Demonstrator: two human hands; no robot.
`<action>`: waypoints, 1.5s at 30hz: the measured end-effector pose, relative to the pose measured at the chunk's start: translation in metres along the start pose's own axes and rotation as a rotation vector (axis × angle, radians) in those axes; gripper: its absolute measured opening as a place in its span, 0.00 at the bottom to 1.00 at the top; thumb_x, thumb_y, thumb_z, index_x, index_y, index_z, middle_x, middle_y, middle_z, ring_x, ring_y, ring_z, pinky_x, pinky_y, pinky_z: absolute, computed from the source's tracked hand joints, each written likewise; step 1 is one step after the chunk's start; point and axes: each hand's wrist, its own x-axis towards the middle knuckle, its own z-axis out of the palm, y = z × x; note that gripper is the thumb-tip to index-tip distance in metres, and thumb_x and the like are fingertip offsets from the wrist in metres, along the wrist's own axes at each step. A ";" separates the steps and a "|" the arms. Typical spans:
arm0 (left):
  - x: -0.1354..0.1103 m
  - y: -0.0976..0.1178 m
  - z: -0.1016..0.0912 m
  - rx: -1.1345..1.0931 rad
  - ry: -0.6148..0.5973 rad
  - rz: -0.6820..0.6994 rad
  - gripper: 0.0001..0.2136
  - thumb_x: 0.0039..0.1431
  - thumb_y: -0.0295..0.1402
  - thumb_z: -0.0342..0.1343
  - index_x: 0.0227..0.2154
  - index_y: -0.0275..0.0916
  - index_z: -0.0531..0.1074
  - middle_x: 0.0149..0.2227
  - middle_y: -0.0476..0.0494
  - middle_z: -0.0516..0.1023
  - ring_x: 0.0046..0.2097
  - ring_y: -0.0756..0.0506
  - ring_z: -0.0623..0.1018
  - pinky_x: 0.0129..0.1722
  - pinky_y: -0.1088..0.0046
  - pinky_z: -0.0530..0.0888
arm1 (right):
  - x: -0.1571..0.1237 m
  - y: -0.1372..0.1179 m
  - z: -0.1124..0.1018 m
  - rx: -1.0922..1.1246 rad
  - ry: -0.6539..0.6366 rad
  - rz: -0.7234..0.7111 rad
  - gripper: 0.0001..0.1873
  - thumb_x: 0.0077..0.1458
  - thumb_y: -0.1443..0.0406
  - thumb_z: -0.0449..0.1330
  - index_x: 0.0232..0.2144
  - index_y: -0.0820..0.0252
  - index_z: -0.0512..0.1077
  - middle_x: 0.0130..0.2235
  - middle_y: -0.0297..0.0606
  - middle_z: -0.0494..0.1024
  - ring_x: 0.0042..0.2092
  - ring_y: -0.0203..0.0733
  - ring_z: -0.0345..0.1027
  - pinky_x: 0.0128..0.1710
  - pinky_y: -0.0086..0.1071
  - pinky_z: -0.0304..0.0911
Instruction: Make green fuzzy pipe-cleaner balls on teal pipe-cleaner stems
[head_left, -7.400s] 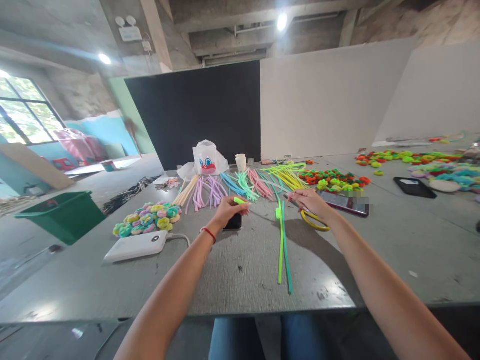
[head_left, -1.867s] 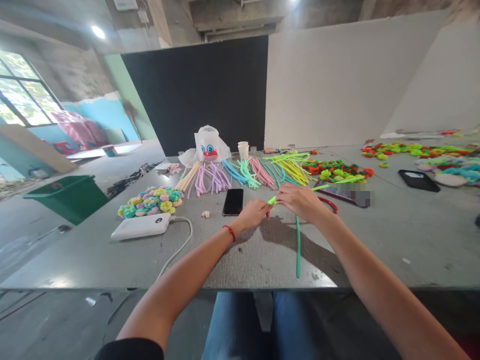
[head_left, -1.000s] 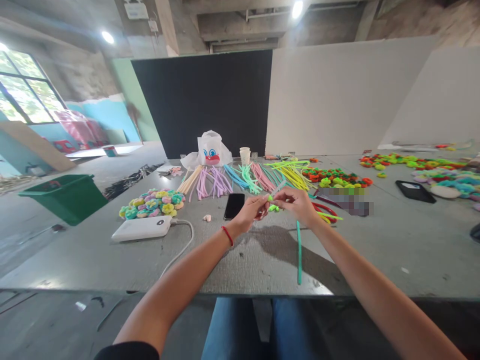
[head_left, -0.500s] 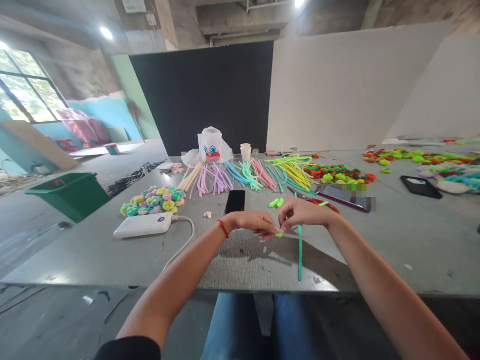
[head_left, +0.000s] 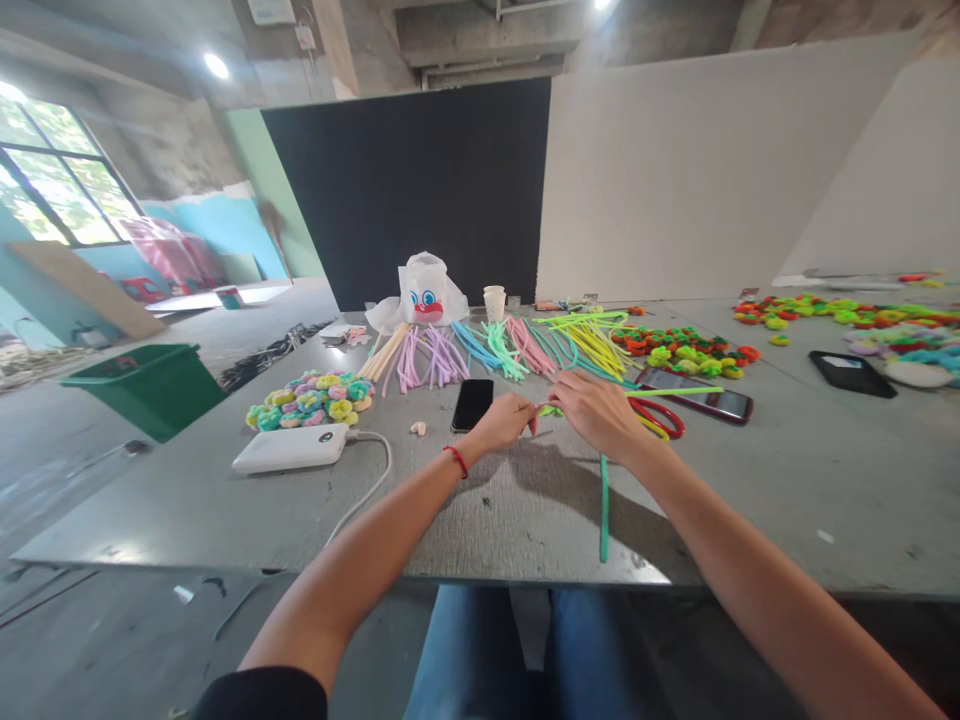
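Observation:
Above the middle of the table, my left hand (head_left: 508, 422) is closed, its fingertips pinching a bright yellow-green pipe cleaner (head_left: 550, 410). Right beside it, my right hand (head_left: 592, 412) is closed too, with fingers bent over the same bit. A straight yellow-green strand (head_left: 679, 391) sticks out to the right from behind my right hand; whether it joins the pinched part is hidden. Below that hand a teal pipe cleaner (head_left: 604, 515) lies on the table, pointing toward the front edge. Red-handled scissors (head_left: 667, 412) lie just right of my right hand, their blades covered.
A black phone (head_left: 472, 404) and a white power bank (head_left: 291, 448) with a cable lie left. Behind are bundles of pipe cleaners (head_left: 435, 358), a white bag (head_left: 426, 290) and paper cups (head_left: 493, 302). Fuzzy flower pieces (head_left: 311, 400) are piled left; another phone (head_left: 697, 396) lies right.
Both hands have moved up and away from me over the table, the left also slightly leftward. A long yellow-green strand now shows right of my right hand.

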 end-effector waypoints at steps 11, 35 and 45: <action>-0.003 0.014 0.015 -0.500 0.231 -0.113 0.20 0.57 0.46 0.50 0.18 0.36 0.63 0.15 0.56 0.54 0.17 0.56 0.53 0.17 0.78 0.50 | 0.007 -0.012 0.019 0.490 0.371 0.237 0.11 0.60 0.62 0.54 0.29 0.60 0.72 0.31 0.39 0.74 0.34 0.40 0.68 0.32 0.30 0.58; -0.017 0.034 0.010 -0.959 -0.291 -0.067 0.19 0.59 0.44 0.51 0.19 0.35 0.65 0.14 0.57 0.49 0.17 0.56 0.48 0.16 0.82 0.48 | 0.008 -0.015 -0.004 1.297 0.268 0.296 0.15 0.50 0.53 0.63 0.27 0.59 0.76 0.25 0.34 0.70 0.26 0.35 0.59 0.26 0.30 0.58; -0.004 0.005 0.010 -0.587 0.072 -0.035 0.14 0.49 0.43 0.59 0.24 0.35 0.68 0.18 0.54 0.64 0.18 0.56 0.60 0.16 0.80 0.55 | 0.010 -0.003 0.017 1.024 0.324 0.397 0.17 0.48 0.52 0.63 0.25 0.61 0.77 0.26 0.37 0.74 0.26 0.36 0.62 0.25 0.30 0.57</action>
